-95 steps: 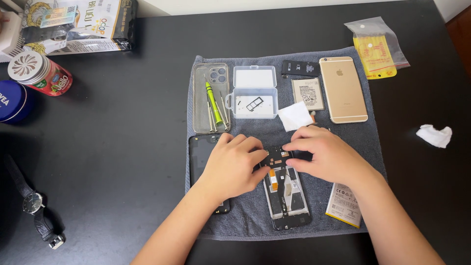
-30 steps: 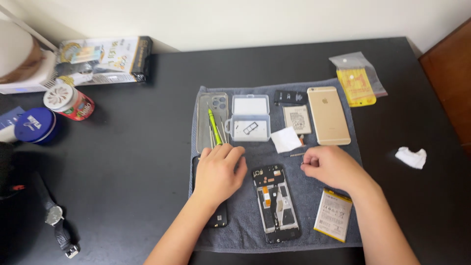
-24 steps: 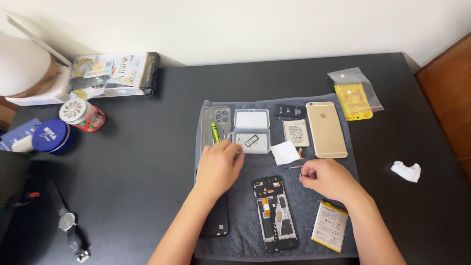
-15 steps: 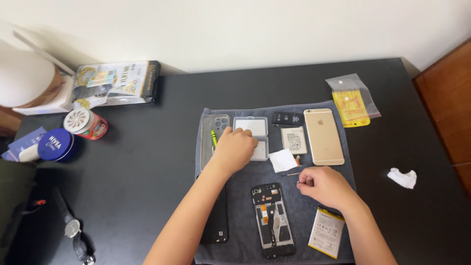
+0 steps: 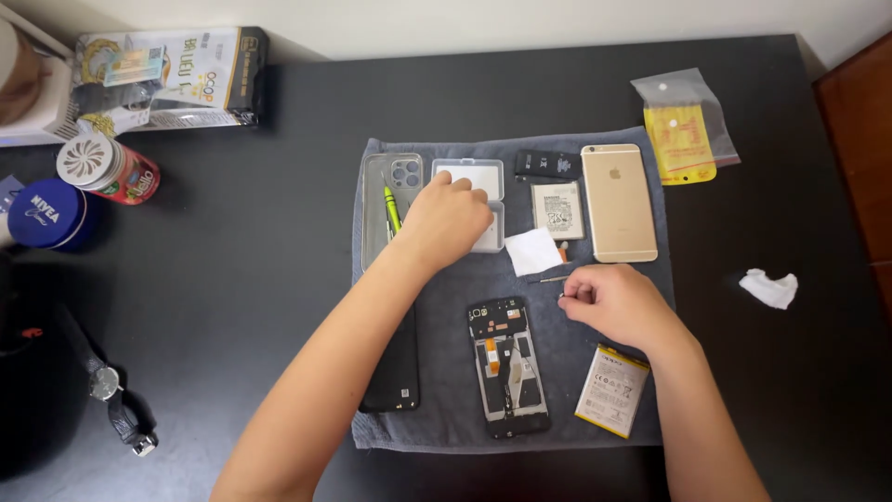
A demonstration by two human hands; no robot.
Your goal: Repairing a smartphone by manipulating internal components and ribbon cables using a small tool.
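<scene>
My left hand (image 5: 446,218) lies with curled fingers on a small clear plastic box (image 5: 469,175) at the top of the grey cloth mat (image 5: 446,429). My right hand (image 5: 618,302) pinches a thin metal tool (image 5: 550,279) that points left towards a white paper square (image 5: 531,251). An opened phone frame with bare internals (image 5: 506,367) lies between my forearms. A black phone panel (image 5: 395,363) rests beside my left forearm, and a flat battery (image 5: 611,390) sits under my right wrist.
On the mat are a gold phone (image 5: 618,200), a clear case (image 5: 376,209) holding a green screwdriver (image 5: 392,206), and small parts. Off the mat lie a yellow bag (image 5: 683,135), a crumpled tissue (image 5: 768,286), a wristwatch (image 5: 116,404), a blue tin (image 5: 46,214), a red can (image 5: 107,167) and a printed box (image 5: 167,74).
My left hand left the opened phone and moved up onto the clear box. My right hand drew back to the right with the thin tool. The view shifted.
</scene>
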